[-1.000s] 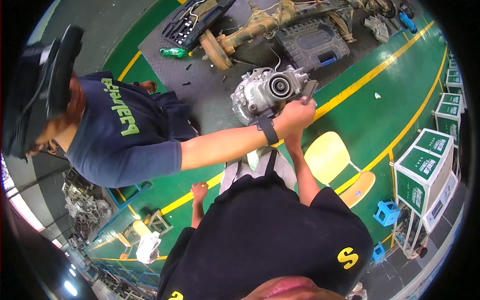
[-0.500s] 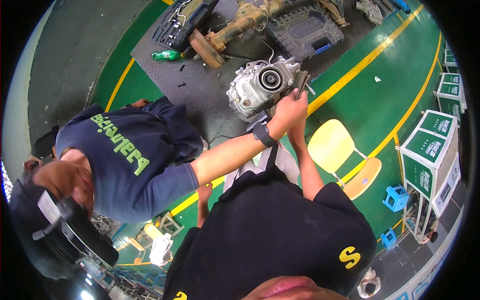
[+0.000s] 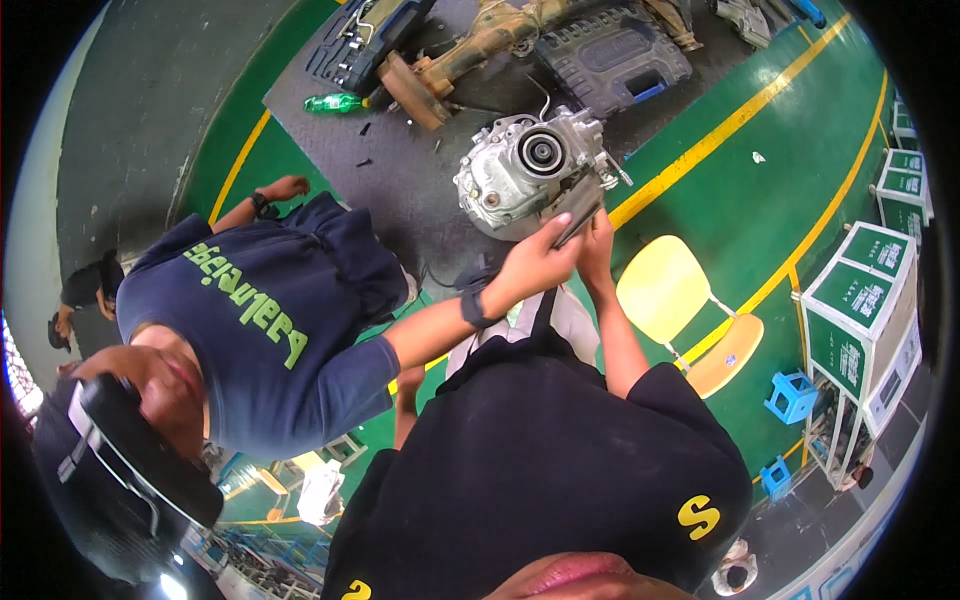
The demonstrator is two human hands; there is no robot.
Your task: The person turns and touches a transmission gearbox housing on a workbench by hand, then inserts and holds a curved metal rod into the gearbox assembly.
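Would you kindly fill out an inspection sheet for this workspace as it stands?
Surface: dark mat on green floor with yellow lines.
Job's things: grey gear housing; dark flat tool against it.
Clutter: green bottle, grey tool case, rusty axle.
Grippers: right hand at the housing, grip unclear; left hand hidden; co-worker's hand at the tool.
Cables: nothing seen.
Surroundings: yellow chair, blue stool, green-white boxes.

A co-worker's arm [image 3: 440, 325] is crowding the metal housing [image 3: 525, 170] from eight o'clock; bare mat [image 3: 400, 185] is lying open at nine o'clock.
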